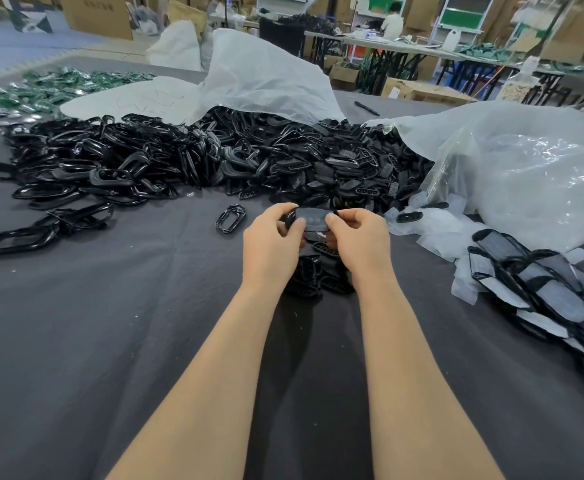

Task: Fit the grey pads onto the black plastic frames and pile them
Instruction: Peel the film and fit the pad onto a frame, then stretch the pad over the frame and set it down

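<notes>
Our left hand [273, 233] and right hand [356, 233] pinch one grey pad [313, 219]; few finished pieces [309, 275] lie beneath, a huge frame heap [145, 161] along the tabletop's [110, 323] far edge waits.

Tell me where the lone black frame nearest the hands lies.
Head view: the lone black frame lies on the grey cloth, just left of the left hand, before the frame pile.

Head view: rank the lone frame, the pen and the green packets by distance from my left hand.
1. Lone frame, just left of the left hand.
2. Pen, beyond the black pile, right.
3. Green packets, far back left.
</notes>
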Available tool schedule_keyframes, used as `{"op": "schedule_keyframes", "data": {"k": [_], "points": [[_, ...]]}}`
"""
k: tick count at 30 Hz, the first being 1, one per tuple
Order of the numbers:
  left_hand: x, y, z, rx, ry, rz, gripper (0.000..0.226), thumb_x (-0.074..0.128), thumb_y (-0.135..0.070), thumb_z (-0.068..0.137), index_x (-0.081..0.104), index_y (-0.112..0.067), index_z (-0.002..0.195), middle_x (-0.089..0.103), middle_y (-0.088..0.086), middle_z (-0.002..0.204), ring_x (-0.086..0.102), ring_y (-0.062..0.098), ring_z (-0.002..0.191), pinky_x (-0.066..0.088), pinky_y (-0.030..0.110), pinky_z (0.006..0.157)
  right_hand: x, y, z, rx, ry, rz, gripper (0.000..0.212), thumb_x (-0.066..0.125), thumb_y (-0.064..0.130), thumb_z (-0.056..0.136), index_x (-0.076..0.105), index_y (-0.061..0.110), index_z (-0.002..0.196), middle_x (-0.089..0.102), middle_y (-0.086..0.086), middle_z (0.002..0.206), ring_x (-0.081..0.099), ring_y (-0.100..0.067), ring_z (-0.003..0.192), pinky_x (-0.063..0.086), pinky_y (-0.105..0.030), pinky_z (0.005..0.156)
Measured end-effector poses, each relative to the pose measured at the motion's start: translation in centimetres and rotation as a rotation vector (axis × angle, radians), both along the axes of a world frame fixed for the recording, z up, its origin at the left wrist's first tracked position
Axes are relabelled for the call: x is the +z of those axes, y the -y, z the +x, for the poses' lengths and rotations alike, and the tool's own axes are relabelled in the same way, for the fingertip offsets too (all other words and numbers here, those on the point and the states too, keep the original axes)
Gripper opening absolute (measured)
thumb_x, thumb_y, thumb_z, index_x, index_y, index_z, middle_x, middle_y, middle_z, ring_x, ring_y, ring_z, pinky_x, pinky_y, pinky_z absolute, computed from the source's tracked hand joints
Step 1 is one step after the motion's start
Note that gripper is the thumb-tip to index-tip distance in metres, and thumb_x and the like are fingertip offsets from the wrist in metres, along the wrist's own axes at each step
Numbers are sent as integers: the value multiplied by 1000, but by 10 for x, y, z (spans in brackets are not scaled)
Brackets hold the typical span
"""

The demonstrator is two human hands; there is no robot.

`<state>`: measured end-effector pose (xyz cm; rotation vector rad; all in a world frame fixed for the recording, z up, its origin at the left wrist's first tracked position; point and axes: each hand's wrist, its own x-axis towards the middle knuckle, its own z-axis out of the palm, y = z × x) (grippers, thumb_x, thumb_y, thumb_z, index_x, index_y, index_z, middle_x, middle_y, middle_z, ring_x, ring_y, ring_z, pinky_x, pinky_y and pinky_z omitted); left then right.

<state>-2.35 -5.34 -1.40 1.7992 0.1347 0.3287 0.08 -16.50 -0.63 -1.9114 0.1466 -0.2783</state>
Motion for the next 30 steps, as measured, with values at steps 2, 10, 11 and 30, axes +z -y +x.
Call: {"op": "schedule_keyframes", "data": {"k": [2, 10, 11, 30], "points": [[6, 9, 3, 3, 23, 92, 29, 58, -18, 95, 61, -18, 124, 70, 2, 87, 67, 14, 80, 53, 28, 79, 4, 10, -2, -11, -4, -40, 4, 62, 20, 90, 61, 18, 87, 71, -9, 90, 67, -25, 91, 54, -45, 88], [35, 117, 9, -181, 47, 165, 16, 62, -22, 92, 49, -15, 100, 62, 0, 85, 60, 17, 78, 44, 27, 65, 26, 113, -34, -337, 48, -150, 9, 63, 20, 89, 57, 15, 93, 71, -11, 89, 67, -28, 90, 52, -47, 88], [36, 135, 7, -215, 50, 192, 15, 62, -23, 92, 48, -16, 97, 58, -4, 80, 55, 14, 74, 39, 24, 60, 27, 129, -40, -393, 45, -167, 10, 62, 21, 89, 58, 13, 94, 71, -11, 90, 67, -29, 90, 52, -47, 88], [27, 214, -2, -286, 0, 133, 24, 61, -24, 91, 59, -13, 112, 58, 6, 119, 52, 23, 113, 41, 39, 98, 30, 169, -68, -598, 103, -332, 9, 58, 17, 88, 49, 17, 91, 65, -6, 88, 58, -24, 87, 35, -29, 67]]}}
